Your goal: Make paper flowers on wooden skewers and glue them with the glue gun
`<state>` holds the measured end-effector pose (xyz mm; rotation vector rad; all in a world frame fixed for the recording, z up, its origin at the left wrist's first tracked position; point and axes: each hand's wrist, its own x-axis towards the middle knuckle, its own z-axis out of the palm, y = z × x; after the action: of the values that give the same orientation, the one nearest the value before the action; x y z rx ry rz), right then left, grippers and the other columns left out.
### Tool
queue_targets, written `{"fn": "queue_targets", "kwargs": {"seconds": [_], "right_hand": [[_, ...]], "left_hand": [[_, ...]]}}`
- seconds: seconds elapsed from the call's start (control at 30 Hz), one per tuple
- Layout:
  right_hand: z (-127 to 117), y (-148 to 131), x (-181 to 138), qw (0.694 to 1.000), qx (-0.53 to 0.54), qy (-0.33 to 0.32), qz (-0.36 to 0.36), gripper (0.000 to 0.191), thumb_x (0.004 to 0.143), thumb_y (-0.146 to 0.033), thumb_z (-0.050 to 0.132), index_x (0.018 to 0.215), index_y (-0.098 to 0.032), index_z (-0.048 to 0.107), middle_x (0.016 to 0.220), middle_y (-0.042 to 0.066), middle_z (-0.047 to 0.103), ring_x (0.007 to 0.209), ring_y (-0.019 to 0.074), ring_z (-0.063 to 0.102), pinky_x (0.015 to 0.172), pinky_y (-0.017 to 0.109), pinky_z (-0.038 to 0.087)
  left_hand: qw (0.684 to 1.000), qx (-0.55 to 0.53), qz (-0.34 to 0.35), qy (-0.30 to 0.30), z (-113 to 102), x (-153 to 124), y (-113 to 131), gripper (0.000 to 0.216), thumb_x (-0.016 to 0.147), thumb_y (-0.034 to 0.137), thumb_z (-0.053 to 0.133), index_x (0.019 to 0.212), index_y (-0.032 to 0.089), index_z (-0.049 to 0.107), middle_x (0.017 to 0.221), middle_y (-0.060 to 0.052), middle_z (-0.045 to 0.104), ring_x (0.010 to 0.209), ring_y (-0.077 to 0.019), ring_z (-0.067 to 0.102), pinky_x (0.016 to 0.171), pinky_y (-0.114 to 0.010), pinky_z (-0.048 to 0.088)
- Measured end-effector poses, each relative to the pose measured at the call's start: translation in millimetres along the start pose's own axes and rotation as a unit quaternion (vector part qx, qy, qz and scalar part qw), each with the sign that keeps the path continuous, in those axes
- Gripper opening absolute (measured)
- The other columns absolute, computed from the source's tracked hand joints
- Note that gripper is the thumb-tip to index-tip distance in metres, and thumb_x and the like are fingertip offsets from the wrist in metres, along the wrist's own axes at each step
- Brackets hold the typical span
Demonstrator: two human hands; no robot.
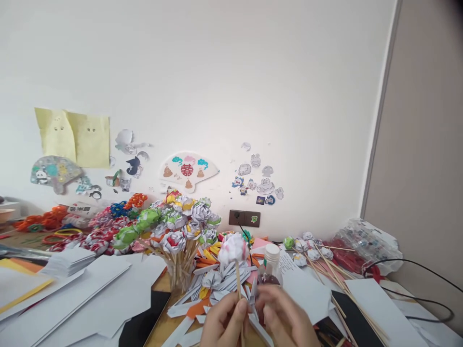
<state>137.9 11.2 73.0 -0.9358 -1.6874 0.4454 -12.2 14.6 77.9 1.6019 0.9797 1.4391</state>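
In the lower middle, my left hand [224,322] pinches a thin wooden stick [238,279] between thumb and fingers. A white crumpled-paper flower [233,248] with faint pink edges tops the stick, which stands nearly upright. Just right of the stick is my right hand [287,318], its fingers loosely curved and apart from the thumb, slightly blurred. I see nothing held in it. Folded paper strips [224,284], white and orange, lie heaped behind both hands. A bottle with a white cap [272,253] stands right behind my right hand.
Left of the heap, a container [180,274] holds several finished paper flowers on sticks. White paper sheets [104,284] cover the left side. To the right lie loose wooden sticks [356,299], a clear plastic bag [372,243] and a black cable [427,270]. A wall socket [244,218] sits behind.
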Motion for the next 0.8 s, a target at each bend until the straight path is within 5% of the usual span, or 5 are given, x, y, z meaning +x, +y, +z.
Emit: {"fn": "queue_targets", "kwargs": {"seconds": [0.1,0.23,0.43,0.53,0.8], "right_hand": [[-23,-27,32,0.998,0.009,0.046,-0.038,0.049,0.087,-0.040,0.049,0.132,-0.025,0.037,0.122,0.009,0.056,0.100,0.0211,0.060,0.078,0.027,0.051],[-40,-52,52,0.993,-0.024,0.092,-0.065,0.054,0.080,-0.038,0.058,0.130,-0.025,0.041,0.125,0.007,0.052,0.113,0.0241,0.051,0.087,0.030,0.046],[-45,-56,57,0.990,0.016,0.136,0.023,0.029,0.078,-0.035,0.055,0.105,-0.023,0.053,0.095,0.004,0.061,0.085,0.0205,0.060,0.072,0.030,0.050],[-49,-50,58,0.986,0.048,0.151,0.047,0.027,0.079,-0.038,0.053,0.100,-0.022,0.053,0.087,0.003,0.059,0.074,0.0187,0.058,0.060,0.028,0.049],[-51,-58,52,0.984,0.077,0.162,0.016,0.029,0.075,-0.039,0.055,0.098,-0.021,0.057,0.081,0.002,0.058,0.058,0.0133,0.052,0.049,0.024,0.042]], "left_hand": [[0.982,0.164,0.073,-0.060,-1,11,24,0.042,0.086,0.044,0.040,0.054,0.019,0.047,0.049,0.004,0.046,0.049,-0.0119,0.044,0.049,-0.020,0.035],[0.902,0.383,0.170,-0.106,-3,19,45,0.028,0.086,0.025,0.043,0.062,0.020,0.056,0.064,-0.001,0.063,0.060,-0.0156,0.057,0.056,-0.021,0.042],[0.801,0.476,0.363,0.029,-4,24,41,0.026,0.091,0.021,0.034,0.108,0.023,0.054,0.075,-0.003,0.068,0.061,-0.0182,0.065,0.053,-0.024,0.048],[0.760,0.507,0.404,0.056,0,23,42,0.029,0.089,0.015,0.030,0.104,0.023,0.053,0.073,-0.004,0.069,0.053,-0.0186,0.064,0.046,-0.024,0.045],[0.924,0.331,0.164,-0.094,2,12,75,0.034,0.090,0.029,0.033,0.066,0.022,0.055,0.054,0.003,0.058,0.048,-0.0131,0.053,0.045,-0.018,0.039]]}}
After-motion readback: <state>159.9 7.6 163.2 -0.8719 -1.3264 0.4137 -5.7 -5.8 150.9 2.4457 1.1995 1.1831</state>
